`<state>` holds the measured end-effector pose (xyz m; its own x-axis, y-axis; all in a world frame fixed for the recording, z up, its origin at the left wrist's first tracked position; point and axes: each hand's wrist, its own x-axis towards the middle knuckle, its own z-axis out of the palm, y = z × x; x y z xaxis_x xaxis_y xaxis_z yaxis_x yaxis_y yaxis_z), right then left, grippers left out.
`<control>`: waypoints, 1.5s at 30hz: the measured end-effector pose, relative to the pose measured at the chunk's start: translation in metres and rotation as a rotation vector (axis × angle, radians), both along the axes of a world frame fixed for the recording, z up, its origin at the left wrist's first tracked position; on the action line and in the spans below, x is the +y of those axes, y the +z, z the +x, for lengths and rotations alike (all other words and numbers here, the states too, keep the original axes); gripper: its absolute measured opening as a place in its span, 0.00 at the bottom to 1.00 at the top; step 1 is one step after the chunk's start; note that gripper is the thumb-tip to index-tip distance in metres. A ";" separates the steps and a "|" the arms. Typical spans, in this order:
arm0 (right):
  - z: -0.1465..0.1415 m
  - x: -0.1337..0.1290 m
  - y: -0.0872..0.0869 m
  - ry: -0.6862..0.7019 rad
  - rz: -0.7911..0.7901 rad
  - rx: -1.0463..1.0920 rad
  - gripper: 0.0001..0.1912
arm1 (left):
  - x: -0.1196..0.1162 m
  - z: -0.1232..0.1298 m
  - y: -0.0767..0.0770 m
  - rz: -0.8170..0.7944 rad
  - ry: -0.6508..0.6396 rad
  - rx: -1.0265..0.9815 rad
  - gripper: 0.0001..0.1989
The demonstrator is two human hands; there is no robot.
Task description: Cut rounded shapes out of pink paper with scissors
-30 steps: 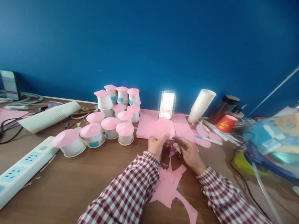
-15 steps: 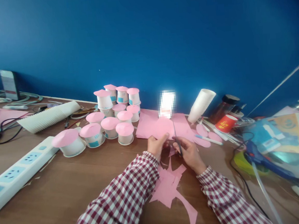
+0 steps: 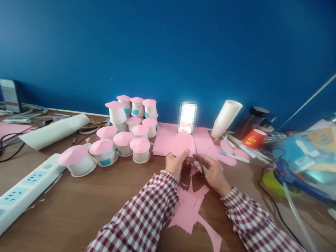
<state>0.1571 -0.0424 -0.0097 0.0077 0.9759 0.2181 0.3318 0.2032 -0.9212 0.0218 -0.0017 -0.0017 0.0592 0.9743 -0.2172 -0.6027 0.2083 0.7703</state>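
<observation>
My left hand (image 3: 177, 164) is closed, pinching the near edge of a piece of pink paper (image 3: 184, 143). My right hand (image 3: 214, 172) grips a pair of scissors (image 3: 199, 163), whose blades point away from me along the right side of that paper. Behind the piece lies a larger pink sheet (image 3: 161, 142), flat on the table, and the two pinks partly blend together. Pink paper scraps (image 3: 186, 214) lie between my forearms. To the left stand several upturned paper cups (image 3: 141, 156) with pink paper cone tops (image 3: 101, 146), some stacked two high.
A white power strip (image 3: 30, 187) and a stack of white cups (image 3: 54, 131) lie on the left. At the right are another leaning cup stack (image 3: 227, 117), a red cup (image 3: 254, 138), pink discs (image 3: 228, 159), a marker (image 3: 234, 157) and a blue glue gun (image 3: 303, 185).
The scissors have tilted slightly, their tips shifting a little to the left. My left hand and the cups have stayed in place.
</observation>
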 end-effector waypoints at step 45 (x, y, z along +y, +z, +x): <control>0.000 0.000 0.000 0.009 -0.013 0.028 0.20 | 0.001 0.000 0.000 -0.013 0.015 0.028 0.16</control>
